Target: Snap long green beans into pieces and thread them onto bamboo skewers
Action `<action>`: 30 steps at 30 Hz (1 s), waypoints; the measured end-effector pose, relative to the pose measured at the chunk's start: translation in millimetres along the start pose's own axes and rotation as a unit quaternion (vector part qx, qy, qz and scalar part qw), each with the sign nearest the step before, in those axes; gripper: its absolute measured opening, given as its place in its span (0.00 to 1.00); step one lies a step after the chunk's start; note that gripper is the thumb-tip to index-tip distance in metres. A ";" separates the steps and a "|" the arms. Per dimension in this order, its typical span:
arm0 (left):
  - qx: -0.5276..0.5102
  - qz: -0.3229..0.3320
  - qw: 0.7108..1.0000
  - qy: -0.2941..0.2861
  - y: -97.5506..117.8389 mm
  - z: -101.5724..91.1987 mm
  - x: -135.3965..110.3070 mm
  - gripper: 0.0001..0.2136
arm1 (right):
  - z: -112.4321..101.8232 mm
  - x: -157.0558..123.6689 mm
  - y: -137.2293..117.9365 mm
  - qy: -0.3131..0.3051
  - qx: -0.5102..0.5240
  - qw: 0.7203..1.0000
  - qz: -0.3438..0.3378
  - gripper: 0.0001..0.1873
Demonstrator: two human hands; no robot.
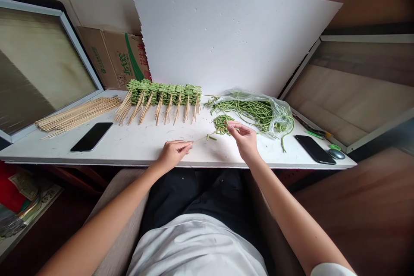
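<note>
My left hand (176, 153) pinches a thin bamboo skewer (201, 139) that points right, low over the white table. Pieces of cut green bean (211, 137) lie close to the skewer's far end. My right hand (245, 139) is closed in a pinch beside a small pile of cut green beans (221, 123). A bit of green shows at its fingertips, apparently a bean piece, partly hidden by the fingers. Behind the pile, long uncut green beans (249, 109) spill out of a clear plastic bag (274, 105).
Filled bean skewers (164, 90) stand stacked in a row at the back, sticks toward me. Loose bamboo skewers (79, 113) lie at the left, near a phone (92, 136). Another dark phone (314, 149) rests at the right. A white foam board (233, 34) and carton (113, 58) stand behind.
</note>
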State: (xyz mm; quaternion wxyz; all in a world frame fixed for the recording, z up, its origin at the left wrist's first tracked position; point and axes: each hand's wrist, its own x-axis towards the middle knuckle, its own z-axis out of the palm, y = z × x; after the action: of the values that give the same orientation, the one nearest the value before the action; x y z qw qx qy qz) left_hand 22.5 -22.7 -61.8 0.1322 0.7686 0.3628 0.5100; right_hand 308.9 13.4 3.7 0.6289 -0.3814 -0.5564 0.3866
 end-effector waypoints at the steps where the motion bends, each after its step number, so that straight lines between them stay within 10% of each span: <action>1: -0.008 0.002 1.000 0.004 -0.7 0.6 -0.5 0.09 | 0.5 -0.5 -0.5 -0.001 -0.002 1.000 -0.004 0.16; 30: 0.025 0.062 0.996 0.060 -2.8 0.9 -8.0 0.07 | 27.8 -25.9 0.8 0.039 0.004 0.998 -0.045 0.14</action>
State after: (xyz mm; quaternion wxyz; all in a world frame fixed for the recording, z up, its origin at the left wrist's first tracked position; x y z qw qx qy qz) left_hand 20.4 -26.1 -69.3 0.0589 0.7608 0.3346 0.5529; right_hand 279.1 -8.5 -5.0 0.6682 -0.3680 -0.5469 0.3450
